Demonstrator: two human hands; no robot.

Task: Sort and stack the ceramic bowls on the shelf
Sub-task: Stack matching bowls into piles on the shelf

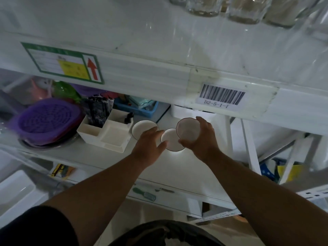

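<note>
Right grip point(199, 137) holds a tilted bowl point(188, 129), seemingly above another bowl point(171, 140).

The right hand point(202, 139) grips a white bowl point(188, 129) tilted above the shelf point(177, 167), partly over a second bowl point(171, 140) resting there. The left hand point(150, 144), fingers spread, lies over the gap between that bowl and a third bowl point(142, 127) further left. Beside them stand a cream organiser point(108, 132) and a purple basket point(46, 121). A barcode label point(221, 95) is stuck on the shelf edge above
</note>
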